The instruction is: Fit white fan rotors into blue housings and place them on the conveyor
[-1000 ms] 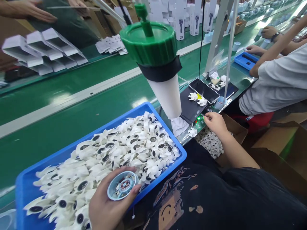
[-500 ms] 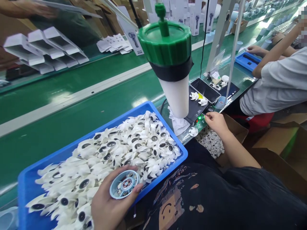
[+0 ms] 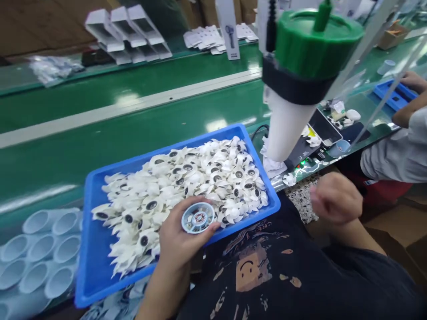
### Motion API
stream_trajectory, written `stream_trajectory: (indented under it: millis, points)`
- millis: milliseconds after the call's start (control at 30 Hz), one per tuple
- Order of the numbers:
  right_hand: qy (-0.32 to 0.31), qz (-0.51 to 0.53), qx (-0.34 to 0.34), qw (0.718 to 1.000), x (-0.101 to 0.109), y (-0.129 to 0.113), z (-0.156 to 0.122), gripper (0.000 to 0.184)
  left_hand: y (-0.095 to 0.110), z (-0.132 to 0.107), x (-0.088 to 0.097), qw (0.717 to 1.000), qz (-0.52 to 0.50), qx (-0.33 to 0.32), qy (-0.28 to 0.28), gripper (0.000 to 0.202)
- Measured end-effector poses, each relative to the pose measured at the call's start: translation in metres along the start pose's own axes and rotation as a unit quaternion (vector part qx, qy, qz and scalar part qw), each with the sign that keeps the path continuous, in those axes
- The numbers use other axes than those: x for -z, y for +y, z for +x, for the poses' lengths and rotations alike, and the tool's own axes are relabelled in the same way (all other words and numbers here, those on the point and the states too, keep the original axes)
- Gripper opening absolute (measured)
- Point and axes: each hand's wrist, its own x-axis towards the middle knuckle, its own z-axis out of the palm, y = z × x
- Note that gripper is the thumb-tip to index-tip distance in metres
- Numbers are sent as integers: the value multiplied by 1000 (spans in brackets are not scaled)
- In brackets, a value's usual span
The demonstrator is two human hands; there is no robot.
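My left hand (image 3: pixel 182 242) grips a round pale-blue fan housing (image 3: pixel 197 218) with a small motor at its centre, held over the near edge of a blue tray (image 3: pixel 96 275). The tray is heaped with several white fan impellers (image 3: pixel 187 178). My right hand (image 3: pixel 335 198) hovers in the air near the bench edge, blurred, its fingers curled, with nothing visible in them. A green-capped white cone dispenser (image 3: pixel 296 84) hangs just right of the tray.
A black device with green and red lights (image 3: pixel 305 162) sits under the cone, with loose impellers (image 3: pixel 313 140) on it. White tubes (image 3: pixel 36 253) lie left of the tray. A green conveyor (image 3: pixel 116 129) runs behind. Another person's arm (image 3: pixel 405 115) rests at far right.
My right hand has pulled back from the lit black device toward my body. The view has swung left, bringing the white tubes into sight. My left hand still holds the housing.
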Motion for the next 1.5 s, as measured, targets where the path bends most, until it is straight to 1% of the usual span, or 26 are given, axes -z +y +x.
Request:
stream_trajectory:
  millis: [33, 67, 100, 133, 200, 233, 267, 300, 367, 467, 533, 633, 733, 833, 867, 900, 967, 1000, 1033, 1067, 1133, 1200, 1267, 1367, 1500]
  points:
    - [-46, 44, 90, 994, -4, -13, 9, 5, -1, 1, -2, 1000, -16, -7, 24, 56]
    - [-94, 59, 143, 984, -12, -24, 20, 8, -1, 3, -5, 998, -39, -22, 48, 58]
    - [-148, 59, 175, 972, -22, -34, 32, 12, -1, 4, -7, 994, -65, -42, 71, 60]
    - [-214, 37, 179, 960, -35, -41, 43, 16, -1, 4, -8, 990, -91, -66, 89, 61]
    - [-342, -39, 136, 929, -64, -52, 65, 19, 0, 3, -8, 981, -118, -104, 109, 61]
    - [-392, -76, 115, 910, -78, -56, 74, 20, 1, 1, -6, 980, -116, -111, 115, 58]
    - [-426, -106, 99, 893, -91, -59, 80, 21, 1, -2, -3, 981, -107, -108, 119, 56]
    - [-445, -127, 90, 882, -101, -62, 85, 22, 2, -6, 0, 983, -97, -99, 121, 53]
    - [-460, -138, 96, 872, -113, -68, 88, 24, 2, -16, 7, 987, -90, -72, 116, 50]
    - [-504, -133, 119, 845, -118, -74, 85, 26, 1, -29, 16, 986, -125, -31, 105, 52]
    - [-527, -134, 122, 830, -121, -76, 84, 29, 1, -33, 19, 986, -135, -9, 93, 52]
    - [-545, -143, 117, 818, -129, -77, 89, 30, 0, -32, 20, 992, -112, -5, 57, 51]
    - [-554, -145, 111, 812, -134, -80, 96, 25, -1, -29, 19, 995, -87, -28, 31, 52]
    - [-545, -156, 91, 819, -123, -89, 103, 21, -1, -25, 16, 996, -52, -60, 36, 55]
    - [-533, -149, 87, 828, -116, -94, 104, 21, -1, -24, 16, 996, -37, -72, 42, 57]
    - [-513, -120, 92, 845, -108, -98, 105, 23, 1, -23, 15, 995, -20, -85, 48, 57]
    - [-457, -1, 127, 880, -93, -108, 103, 26, 4, -22, 15, 992, 12, -117, 48, 52]
    - [-427, 67, 152, 889, -87, -112, 102, 26, 6, -21, 14, 989, 27, -135, 45, 48]
    - [-404, 122, 175, 889, -83, -116, 100, 25, 7, -21, 14, 987, 42, -151, 43, 44]
    - [-392, 154, 193, 886, -80, -119, 97, 24, 8, -21, 15, 984, 56, -163, 42, 42]
    - [-398, 145, 213, 881, -80, -123, 94, 21, 10, -22, 15, 979, 88, -180, 46, 40]
    - [-410, 125, 220, 876, -84, -123, 93, 19, 10, -23, 15, 973, 113, -195, 49, 40]
    - [-422, 130, 224, 869, -88, -122, 94, 15, 11, -23, 16, 967, 128, -214, 54, 40]
    - [-422, 181, 224, 859, -92, -117, 98, 11, 14, -24, 15, 959, 139, -235, 69, 40]
    - [-393, 247, 222, 857, -98, -114, 100, 4, 23, -28, 10, 942, 168, -268, 109, 35]
